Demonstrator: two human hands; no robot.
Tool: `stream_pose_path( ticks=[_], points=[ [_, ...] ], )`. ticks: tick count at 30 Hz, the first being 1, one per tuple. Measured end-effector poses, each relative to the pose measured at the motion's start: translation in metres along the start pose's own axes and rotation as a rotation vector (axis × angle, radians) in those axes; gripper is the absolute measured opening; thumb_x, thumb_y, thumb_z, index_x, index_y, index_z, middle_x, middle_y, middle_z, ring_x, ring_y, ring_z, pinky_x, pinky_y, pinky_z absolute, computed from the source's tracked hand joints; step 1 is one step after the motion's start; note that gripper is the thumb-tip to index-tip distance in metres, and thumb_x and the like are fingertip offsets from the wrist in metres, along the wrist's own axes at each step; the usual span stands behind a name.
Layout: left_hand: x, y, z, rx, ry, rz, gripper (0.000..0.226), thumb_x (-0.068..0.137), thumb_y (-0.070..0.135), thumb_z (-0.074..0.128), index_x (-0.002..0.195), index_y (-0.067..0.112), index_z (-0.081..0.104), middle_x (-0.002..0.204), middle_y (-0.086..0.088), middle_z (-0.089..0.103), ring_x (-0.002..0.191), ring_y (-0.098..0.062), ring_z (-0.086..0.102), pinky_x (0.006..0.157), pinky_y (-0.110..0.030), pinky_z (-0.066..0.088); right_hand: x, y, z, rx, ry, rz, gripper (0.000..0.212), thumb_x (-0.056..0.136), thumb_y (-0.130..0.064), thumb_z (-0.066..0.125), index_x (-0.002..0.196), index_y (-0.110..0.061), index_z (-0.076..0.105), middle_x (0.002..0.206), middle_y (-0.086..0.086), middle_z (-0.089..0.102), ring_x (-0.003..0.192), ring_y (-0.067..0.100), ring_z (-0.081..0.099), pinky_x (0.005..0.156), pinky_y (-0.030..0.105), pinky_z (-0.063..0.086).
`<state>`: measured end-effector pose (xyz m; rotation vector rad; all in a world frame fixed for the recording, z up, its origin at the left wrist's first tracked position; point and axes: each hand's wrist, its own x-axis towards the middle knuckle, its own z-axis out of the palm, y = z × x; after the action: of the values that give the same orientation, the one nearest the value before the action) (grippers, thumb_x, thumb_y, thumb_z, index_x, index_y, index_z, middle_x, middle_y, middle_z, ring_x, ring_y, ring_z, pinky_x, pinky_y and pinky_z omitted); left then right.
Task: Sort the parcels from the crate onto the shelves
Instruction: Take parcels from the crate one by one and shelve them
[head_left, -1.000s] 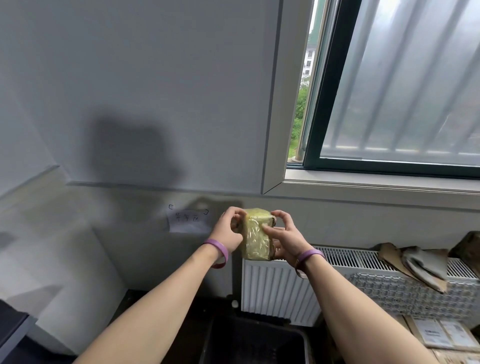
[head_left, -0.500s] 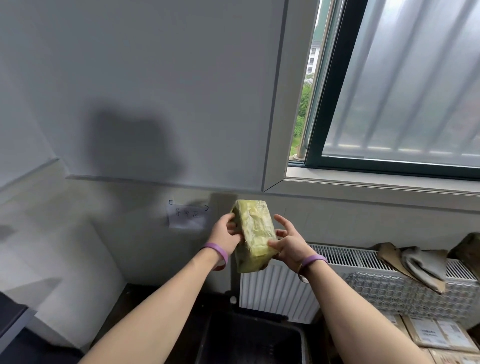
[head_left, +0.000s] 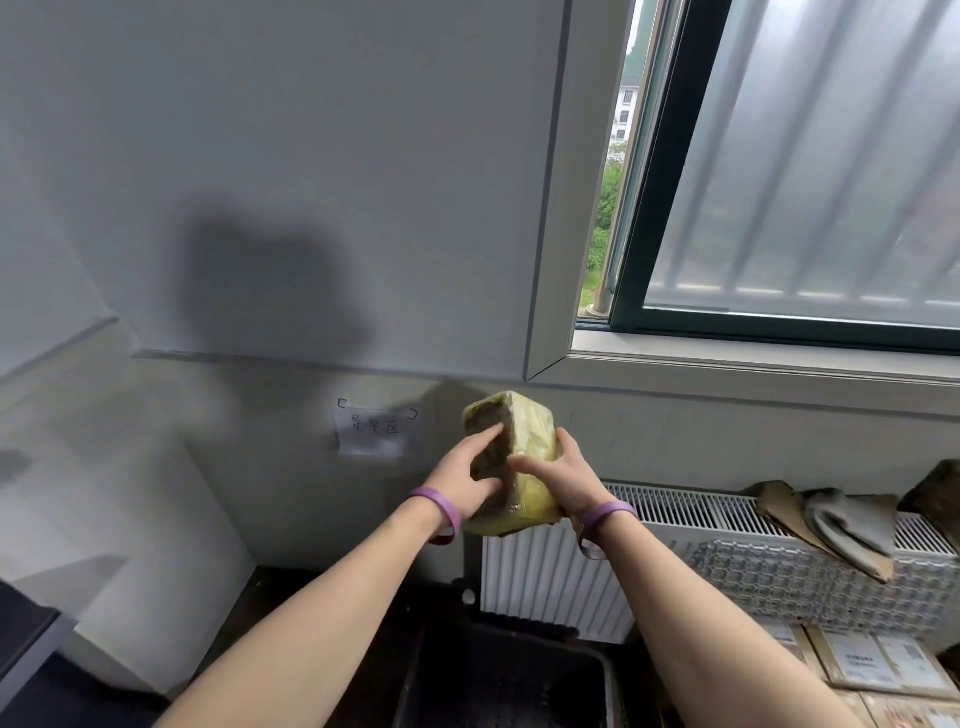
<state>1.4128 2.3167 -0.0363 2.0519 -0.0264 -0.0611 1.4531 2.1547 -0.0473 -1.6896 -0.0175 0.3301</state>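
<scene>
The parcel (head_left: 532, 434) is out of the crate (head_left: 498, 691) and held up in front of the wall, well above the crate's dark interior and just right of the paper label (head_left: 371, 428) taped there. It is a blocky package in yellow wrap, tilted, with a darker brownish face turned toward the camera.

The right hand (head_left: 563, 480) grasps it: the thumb lies across the near face and the fingers curl round the yellow side. The left hand (head_left: 465, 480) presses fairly straight fingers flat against the dark face, steadying rather than clasping (whether any finger hooks under the bottom edge I cannot tell).

This looks like the inspection step — the package is being turned in the hands, probably to find an address or marking that decides its shelf. No marking is legible on the faces that show.

No shelf is in view; only the radiator (head_left: 550, 577), the window (head_left: 779, 208) and some flat cardboard packets (head_left: 872, 670) at lower right. So the next move likely calls for one firm hold on the slippery wrap, then a turn of the body toward wherever the shelves stand — with care not to let the block slide while it is tilted.
</scene>
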Motion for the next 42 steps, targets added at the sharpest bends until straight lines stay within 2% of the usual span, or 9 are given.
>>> stream_pose_path(
  ticks=[6,10,17,24,27,31,34,38,42],
  points=[
    [-0.002,-0.005,-0.002,0.033,0.271,-0.056,0.060,0.086,-0.004,0.058,0.141,0.016,0.042,0.144,-0.006,0.036,0.134,-0.021,0.037,0.103,-0.018,0.026,0.003,0.001,-0.004,0.149,-0.022,0.076,0.099,0.060,-0.041,0.076,0.145,-0.018,0.030,0.131,0.014,0.056,0.102,0.030,0.067,0.077,0.050,0.058],
    [0.005,-0.009,-0.005,-0.071,0.280,-0.286,0.075,0.088,0.005,0.062,0.150,0.017,0.021,0.150,-0.012,0.029,0.136,-0.029,0.036,0.111,-0.037,0.033,0.006,0.004,-0.004,0.259,-0.041,0.058,0.092,0.062,-0.032,0.077,0.143,-0.017,0.035,0.130,0.018,0.057,0.103,0.034,0.067,0.079,0.059,0.056],
    [0.007,-0.017,-0.005,-0.165,0.364,-0.255,0.056,0.080,-0.012,0.056,0.129,0.013,0.047,0.117,-0.008,0.057,0.111,-0.027,0.058,0.088,-0.032,0.049,0.000,-0.005,-0.008,0.129,-0.194,0.061,0.084,0.057,-0.005,0.060,0.137,-0.021,0.040,0.121,0.012,0.061,0.096,0.022,0.062,0.070,0.033,0.051],
    [0.006,-0.014,-0.007,-0.139,0.386,-0.133,0.045,0.075,-0.027,0.040,0.099,0.010,0.048,0.088,-0.003,0.052,0.077,-0.011,0.051,0.051,-0.008,0.043,0.002,0.008,-0.006,-0.015,-0.172,-0.022,0.091,0.067,0.019,0.066,0.142,-0.016,0.029,0.125,0.013,0.052,0.098,0.019,0.058,0.065,0.026,0.054],
    [0.008,-0.020,-0.009,-0.108,0.374,-0.112,0.046,0.075,-0.025,0.041,0.095,0.015,0.052,0.086,0.000,0.054,0.082,-0.015,0.055,0.056,-0.016,0.045,0.001,0.011,-0.008,0.043,-0.203,0.003,0.086,0.070,0.019,0.068,0.141,-0.014,0.031,0.118,0.010,0.056,0.097,0.020,0.061,0.070,0.029,0.056],
    [0.010,-0.020,-0.007,-0.117,0.375,-0.070,0.054,0.070,-0.026,0.029,0.079,0.019,0.058,0.081,0.001,0.058,0.083,-0.018,0.058,0.069,-0.016,0.047,-0.004,0.016,-0.006,0.234,-0.241,0.127,0.067,0.069,-0.019,0.083,0.127,-0.012,0.050,0.111,0.007,0.068,0.092,0.023,0.068,0.069,0.037,0.056],
    [0.008,-0.017,-0.009,-0.088,0.355,-0.071,0.052,0.072,-0.025,0.029,0.067,0.018,0.058,0.073,0.004,0.060,0.074,-0.011,0.056,0.064,-0.007,0.042,-0.003,0.014,-0.005,0.370,-0.084,0.172,0.034,0.090,-0.046,0.062,0.109,-0.019,0.062,0.097,0.002,0.074,0.093,0.030,0.069,0.077,0.055,0.053],
    [0.007,-0.026,-0.010,-0.062,0.375,-0.076,0.046,0.073,-0.023,0.034,0.059,0.016,0.055,0.063,0.003,0.056,0.062,-0.008,0.049,0.055,-0.005,0.038,0.001,0.010,-0.009,0.392,-0.049,0.192,0.021,0.088,-0.027,0.065,0.104,-0.016,0.059,0.105,0.006,0.066,0.081,0.026,0.065,0.067,0.046,0.056],
    [0.007,-0.029,-0.009,-0.075,0.394,-0.078,0.043,0.073,-0.023,0.039,0.060,0.015,0.054,0.063,0.001,0.056,0.062,-0.009,0.050,0.057,-0.008,0.042,0.005,0.011,-0.006,0.379,-0.040,0.223,0.063,0.067,-0.002,0.058,0.125,-0.019,0.042,0.118,0.003,0.057,0.101,0.025,0.057,0.058,0.036,0.052]
  ],
)
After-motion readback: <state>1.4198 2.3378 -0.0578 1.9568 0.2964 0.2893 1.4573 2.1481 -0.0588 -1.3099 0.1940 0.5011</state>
